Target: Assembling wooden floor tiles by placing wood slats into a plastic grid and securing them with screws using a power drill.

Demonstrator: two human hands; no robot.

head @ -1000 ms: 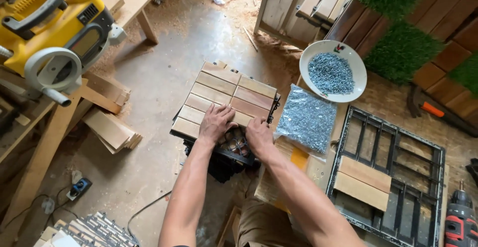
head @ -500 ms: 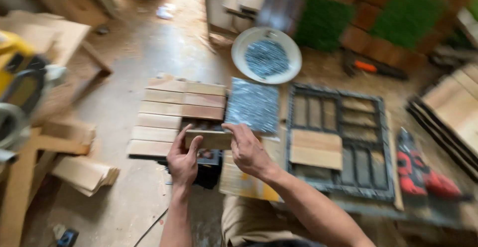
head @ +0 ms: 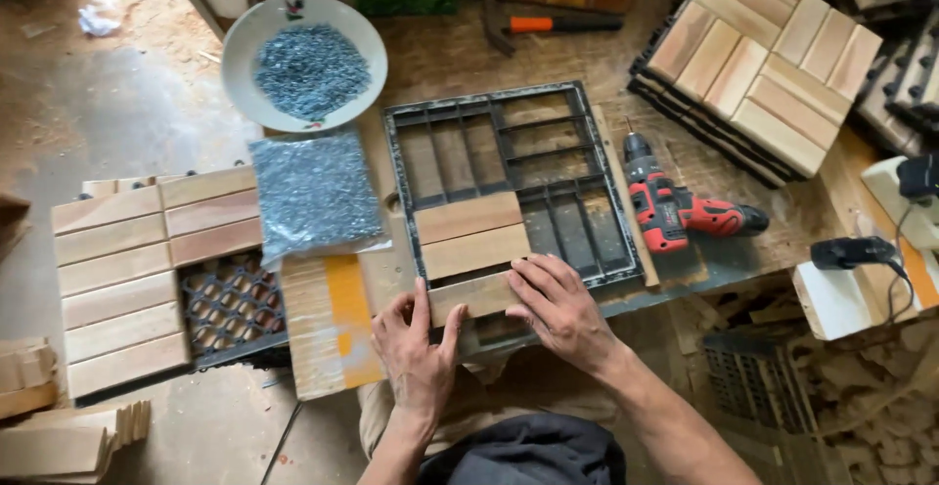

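Wooden slat between left hand and right hand (both touching)

The slats in the matt black plastic grid are pale, smooth bare wood. At ten o'clock a glossy white bowl holds dull grey metal screws. At three o'clock lies a glossy red plastic drill on the rough, worn bench.
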